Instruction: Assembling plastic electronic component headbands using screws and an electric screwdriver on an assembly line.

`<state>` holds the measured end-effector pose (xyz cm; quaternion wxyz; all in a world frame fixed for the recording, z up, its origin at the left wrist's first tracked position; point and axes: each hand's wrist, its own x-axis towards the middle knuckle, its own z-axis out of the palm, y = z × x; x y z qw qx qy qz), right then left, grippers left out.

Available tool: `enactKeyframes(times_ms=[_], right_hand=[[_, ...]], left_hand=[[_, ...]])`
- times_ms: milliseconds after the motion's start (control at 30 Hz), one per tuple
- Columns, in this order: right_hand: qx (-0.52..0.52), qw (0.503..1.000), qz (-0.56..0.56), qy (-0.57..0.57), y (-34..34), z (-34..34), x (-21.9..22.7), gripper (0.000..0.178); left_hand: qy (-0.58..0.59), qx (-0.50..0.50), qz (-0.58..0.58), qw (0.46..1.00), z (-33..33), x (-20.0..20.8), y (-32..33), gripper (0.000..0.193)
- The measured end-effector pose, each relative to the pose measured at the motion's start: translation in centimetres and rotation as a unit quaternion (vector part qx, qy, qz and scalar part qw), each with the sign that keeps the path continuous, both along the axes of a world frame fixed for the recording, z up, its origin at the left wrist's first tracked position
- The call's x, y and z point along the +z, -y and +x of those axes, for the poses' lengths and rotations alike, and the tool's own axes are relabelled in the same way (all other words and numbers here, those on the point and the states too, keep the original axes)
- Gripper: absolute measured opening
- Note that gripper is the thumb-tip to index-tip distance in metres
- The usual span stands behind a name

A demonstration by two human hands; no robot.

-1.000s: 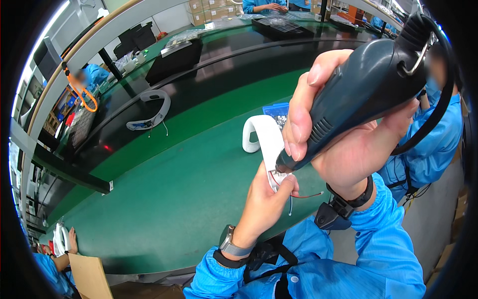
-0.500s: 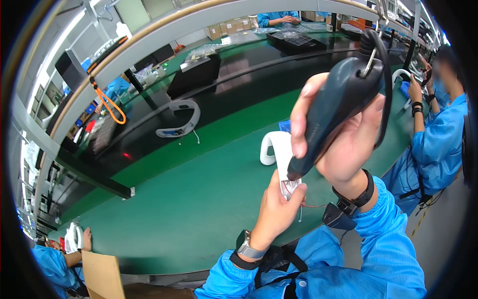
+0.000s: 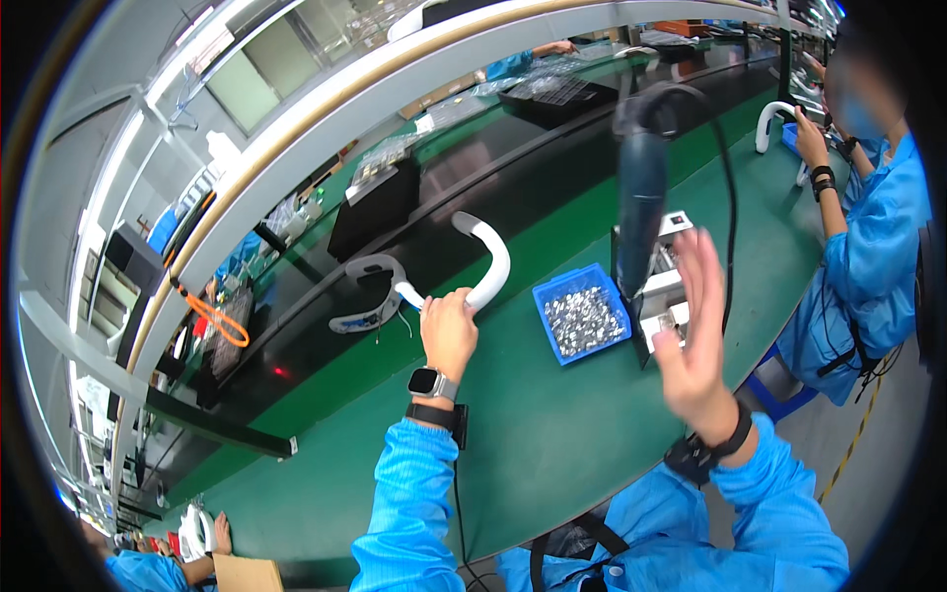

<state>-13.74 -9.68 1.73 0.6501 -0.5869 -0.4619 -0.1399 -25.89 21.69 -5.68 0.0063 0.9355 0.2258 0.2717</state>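
Observation:
My left hand (image 3: 449, 331), stretched out over the bench toward the belt, has its fingers closed on a white curved, U-shaped plastic piece (image 3: 501, 264). A similar white curved piece (image 3: 355, 323) with thin wires lies just beyond, on the dark belt. My right hand (image 3: 698, 360) is raised with fingers stretched out, holding nothing. Close by it, a dark electric screwdriver (image 3: 641, 202), slightly blurred, hangs upright on its coiled cord. A blue tray (image 3: 542, 314) of small shiny metal parts sits between my hands.
Behind the screwdriver stands a white-topped device (image 3: 675, 224). The dark belt (image 3: 444, 222) runs along the green bench (image 3: 523, 444), bearing black trays (image 3: 380, 212). An orange strap (image 3: 225, 324) hangs from the overhead rail. Co-workers in blue sit at right (image 3: 878, 276) and lower left (image 3: 148, 570).
My right hand has let go of the screwdriver, which now hangs free. My left hand has moved away to the far left with the white curved piece. The tray and device have come into sight.

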Motion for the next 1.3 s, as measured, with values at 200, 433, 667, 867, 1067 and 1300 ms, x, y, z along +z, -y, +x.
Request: enactKeyframes(times_ms=[200, 433, 667, 867, 1067, 1300], right_hand=[[-0.029, 0.986, -0.163, 0.008, 4.7, -4.4, -4.2, 0.073], [0.001, 0.967, -0.253, 0.039, 2.3, -3.6, -5.6, 0.031], [-0.017, 0.898, -0.412, 0.150, -7.1, 1.2, -8.2, 0.011], [-0.125, 0.923, -0.319, 0.175, -10.6, 6.4, -18.5, 0.017], [-0.073, 0.915, -0.352, 0.183, -10.1, 3.6, -12.1, 0.011], [-0.043, 0.947, -0.309, 0.080, -9.5, 0.2, -9.1, 0.008]], left_hand=[[-0.058, -0.024, 0.019, 0.998, 4.2, -5.5, -4.4, 0.026], [0.061, -0.079, -0.217, 0.971, 1.3, -2.0, 1.6, 0.045], [0.197, -0.186, -0.656, 0.704, -9.5, -1.7, 7.5, 0.044], [0.329, -0.169, -0.713, 0.596, -11.8, -4.7, 7.0, 0.044], [0.349, -0.138, -0.699, 0.609, -12.2, -8.2, 6.5, 0.033], [0.366, -0.142, -0.679, 0.621, -12.2, -7.9, 6.4, 0.026]])
